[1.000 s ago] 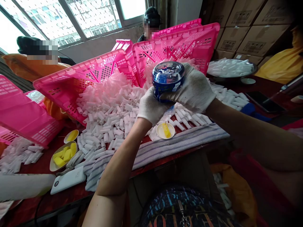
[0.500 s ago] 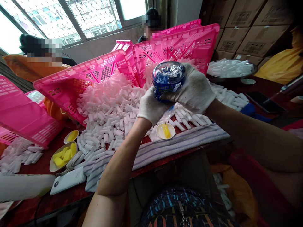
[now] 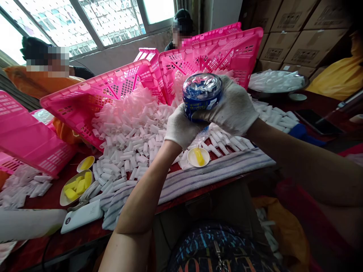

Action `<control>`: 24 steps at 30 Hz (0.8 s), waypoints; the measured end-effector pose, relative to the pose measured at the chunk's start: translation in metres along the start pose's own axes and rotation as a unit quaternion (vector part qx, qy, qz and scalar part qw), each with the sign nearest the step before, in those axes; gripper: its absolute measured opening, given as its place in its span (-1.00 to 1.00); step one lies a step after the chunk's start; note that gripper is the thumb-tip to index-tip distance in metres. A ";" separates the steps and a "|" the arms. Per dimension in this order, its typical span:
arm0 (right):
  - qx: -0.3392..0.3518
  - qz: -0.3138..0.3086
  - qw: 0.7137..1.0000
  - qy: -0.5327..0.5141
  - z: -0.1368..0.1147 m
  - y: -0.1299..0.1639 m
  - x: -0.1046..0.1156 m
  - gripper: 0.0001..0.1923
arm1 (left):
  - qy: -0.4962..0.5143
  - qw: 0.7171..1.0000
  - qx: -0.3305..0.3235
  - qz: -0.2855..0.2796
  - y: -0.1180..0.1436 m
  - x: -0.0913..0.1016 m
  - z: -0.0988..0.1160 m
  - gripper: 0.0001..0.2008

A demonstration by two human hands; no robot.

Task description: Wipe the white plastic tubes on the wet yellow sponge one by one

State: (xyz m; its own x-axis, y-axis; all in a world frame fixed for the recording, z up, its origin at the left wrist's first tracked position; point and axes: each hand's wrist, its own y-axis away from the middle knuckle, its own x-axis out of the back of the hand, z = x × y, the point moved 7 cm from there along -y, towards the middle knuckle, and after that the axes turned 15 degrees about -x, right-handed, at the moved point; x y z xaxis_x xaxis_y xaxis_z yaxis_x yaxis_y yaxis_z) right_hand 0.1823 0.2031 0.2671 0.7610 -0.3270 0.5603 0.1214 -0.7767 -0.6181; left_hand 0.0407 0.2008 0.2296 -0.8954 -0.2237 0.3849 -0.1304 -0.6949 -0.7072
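Between both hands, raised over the table, is a round blue container with a clear lid (image 3: 202, 92); its contents cannot be made out. My left hand (image 3: 183, 126), in a white glove, is closed around its lower left side. My right hand (image 3: 236, 105), also gloved, wraps its right side, with the thumb across the front. Below the hands lies a small white dish (image 3: 191, 159) holding a yellow piece (image 3: 199, 156). Many short white tubes (image 3: 136, 139) are heaped behind and to the left. A row of white tubes (image 3: 224, 139) lies under my right hand.
Pink baskets (image 3: 252, 53) stand tipped behind the heap. A striped towel (image 3: 193, 179) lines the table's front edge. On the left are a bowl (image 3: 62, 198) of yellow pieces and a white power bank (image 3: 82, 217). A phone (image 3: 317, 121) lies right. Two people sit across.
The container tilts slightly, so more of its label and lid face me. Both hands keep their hold in nearly the same place. The person at the far left has shifted a little left.
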 end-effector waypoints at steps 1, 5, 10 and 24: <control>0.003 -0.003 1.000 0.001 -0.001 0.000 0.000 -0.19 | 0.000 1.000 0.002 -0.001 0.000 0.000 0.000 -0.52; -0.017 0.003 1.000 -0.006 -0.004 -0.002 0.003 -0.22 | 0.000 1.000 0.012 -0.012 0.000 0.000 0.001 -0.53; -0.042 0.002 0.999 -0.019 -0.006 -0.002 0.004 -0.23 | -0.013 1.000 0.014 -0.011 0.000 0.000 0.002 -0.50; -0.108 -0.018 0.992 -0.064 -0.004 -0.001 0.001 -0.22 | -0.061 0.998 0.017 -0.025 0.003 0.006 0.007 -0.59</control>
State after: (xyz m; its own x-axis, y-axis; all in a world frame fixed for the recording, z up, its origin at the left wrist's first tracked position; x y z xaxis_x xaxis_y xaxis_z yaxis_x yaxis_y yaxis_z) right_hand 0.1802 0.2021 0.2703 0.8350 -0.2370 0.4967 0.0213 -0.8879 -0.4595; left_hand 0.0382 0.1923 0.2342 -0.8295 -0.2686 0.4897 -0.1566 -0.7298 -0.6655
